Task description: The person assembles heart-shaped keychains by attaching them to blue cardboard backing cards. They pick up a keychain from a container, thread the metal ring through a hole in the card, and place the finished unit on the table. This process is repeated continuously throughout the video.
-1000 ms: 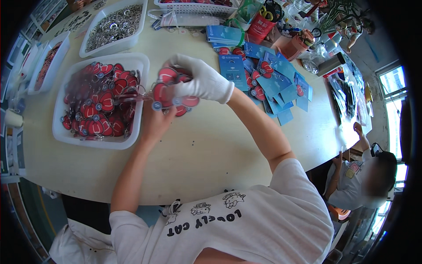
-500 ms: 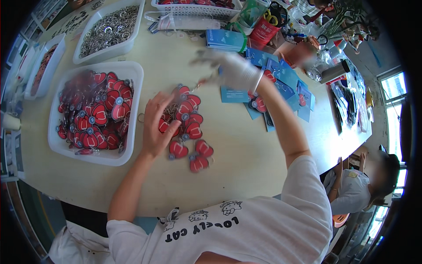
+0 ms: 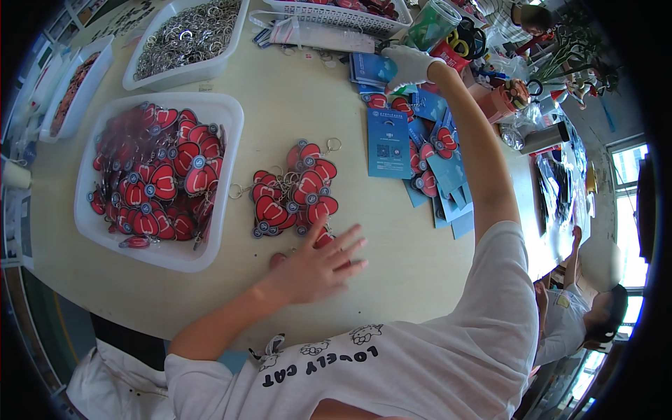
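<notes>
My left hand (image 3: 318,269) is spread open, palm down, over the near end of a loose pile of red bow-shaped keychains (image 3: 308,187). It partly covers the nearest ones. Farther away on the right, my right hand (image 3: 413,66), in a white glove, bends its fingers at a stack of blue cards (image 3: 367,68); what lies between the fingertips is hidden. Below that hand, a blue printed card (image 3: 390,143) lies flat beside a heap of blue cards (image 3: 451,175) with red keychains on them. A white bin (image 3: 236,157) on the left holds many more keychains.
Behind that bin stands a white tub of metal rings (image 3: 185,42), with a narrow tray (image 3: 73,91) to its left. A white basket (image 3: 350,19), a green container (image 3: 432,26) and scissors (image 3: 470,38) line the far side. A co-worker (image 3: 570,315) sits at the right.
My left hand has moved from the pile's left side to its near end, fingers spread. My right hand has gone farther away and right, to the card stack. The view has shifted slightly.
</notes>
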The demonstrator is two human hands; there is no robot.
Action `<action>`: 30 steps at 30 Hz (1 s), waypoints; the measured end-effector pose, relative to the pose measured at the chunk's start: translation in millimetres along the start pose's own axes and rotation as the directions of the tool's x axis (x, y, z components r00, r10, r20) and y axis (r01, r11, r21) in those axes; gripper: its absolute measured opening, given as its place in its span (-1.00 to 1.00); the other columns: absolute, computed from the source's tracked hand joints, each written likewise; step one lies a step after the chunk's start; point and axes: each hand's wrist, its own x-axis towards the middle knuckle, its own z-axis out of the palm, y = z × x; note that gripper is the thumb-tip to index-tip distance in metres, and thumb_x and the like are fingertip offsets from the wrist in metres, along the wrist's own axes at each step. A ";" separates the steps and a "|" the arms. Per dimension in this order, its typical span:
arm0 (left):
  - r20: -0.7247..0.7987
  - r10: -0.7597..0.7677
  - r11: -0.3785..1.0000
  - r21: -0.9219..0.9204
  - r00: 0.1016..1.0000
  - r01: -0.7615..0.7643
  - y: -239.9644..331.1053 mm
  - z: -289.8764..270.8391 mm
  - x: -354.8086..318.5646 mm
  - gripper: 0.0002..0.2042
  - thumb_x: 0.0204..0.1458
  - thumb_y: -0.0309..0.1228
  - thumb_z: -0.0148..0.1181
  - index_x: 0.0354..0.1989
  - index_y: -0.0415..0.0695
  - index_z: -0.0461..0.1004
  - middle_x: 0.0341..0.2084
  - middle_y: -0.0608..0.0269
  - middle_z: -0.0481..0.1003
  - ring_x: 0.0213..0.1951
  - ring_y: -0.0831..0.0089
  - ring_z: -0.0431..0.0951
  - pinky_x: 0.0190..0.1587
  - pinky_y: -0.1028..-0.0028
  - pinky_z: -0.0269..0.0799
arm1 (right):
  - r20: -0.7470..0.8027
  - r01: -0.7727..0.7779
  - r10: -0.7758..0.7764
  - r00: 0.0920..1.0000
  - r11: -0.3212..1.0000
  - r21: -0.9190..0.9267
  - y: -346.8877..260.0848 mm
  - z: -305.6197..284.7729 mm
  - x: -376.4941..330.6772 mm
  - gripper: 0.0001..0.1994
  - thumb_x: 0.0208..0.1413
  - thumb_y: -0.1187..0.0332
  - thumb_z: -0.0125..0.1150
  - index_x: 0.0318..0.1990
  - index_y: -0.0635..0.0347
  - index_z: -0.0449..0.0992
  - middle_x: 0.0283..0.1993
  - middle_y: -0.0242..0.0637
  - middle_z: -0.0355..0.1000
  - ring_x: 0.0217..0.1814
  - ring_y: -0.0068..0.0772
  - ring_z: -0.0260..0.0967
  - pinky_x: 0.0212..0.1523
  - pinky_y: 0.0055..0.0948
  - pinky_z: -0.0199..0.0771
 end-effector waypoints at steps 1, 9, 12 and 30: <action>-0.032 -0.036 0.996 0.083 0.999 0.038 -4.9 -2.0 0.4 -0.57 0.02 -0.12 0.14 0.08 0.07 0.40 0.24 0.23 0.18 0.36 0.23 0.00 0.24 -0.32 -0.28 | -0.036 0.021 -0.021 0.999 1.000 0.001 1.2 3.2 -2.7 -0.05 -0.38 -0.07 0.47 0.21 0.23 0.22 0.20 0.01 0.26 0.24 0.01 0.22 0.25 -0.23 0.22; -0.130 -0.094 0.984 0.138 0.987 0.111 -31.8 -10.5 5.1 -0.62 0.01 -0.19 0.17 0.01 -0.04 0.43 0.20 0.20 0.25 0.33 0.21 0.05 0.27 -0.29 -0.26 | -0.237 0.067 -0.007 0.971 0.968 0.244 18.8 5.7 -19.2 -0.08 -0.22 0.05 0.44 0.30 0.18 0.09 0.27 -0.03 0.17 0.30 -0.06 0.14 0.31 -0.31 0.13; -0.154 -0.062 0.986 0.144 0.986 0.084 -36.5 -12.4 10.1 -0.63 0.01 -0.21 0.17 -0.03 -0.09 0.45 0.18 0.18 0.26 0.32 0.23 0.07 0.30 -0.22 -0.23 | -0.368 0.190 -0.017 0.930 0.877 0.442 20.4 1.1 -30.2 -0.08 -0.18 0.06 0.43 0.31 0.20 0.07 0.29 -0.11 0.17 0.31 -0.18 0.14 0.28 -0.36 0.17; -0.717 -0.201 0.918 0.101 0.668 0.384 -46.0 -44.2 1.9 -0.89 0.04 -0.38 0.20 -0.30 -0.12 0.53 -0.49 0.31 0.42 -0.39 0.38 0.43 -0.18 0.39 0.23 | 0.059 -0.483 0.480 0.875 0.862 0.154 -282.5 38.7 -311.8 -0.24 -0.30 -0.33 0.28 -0.30 0.33 0.37 -0.41 -0.17 0.41 -0.50 -0.30 0.47 -0.56 -0.39 0.47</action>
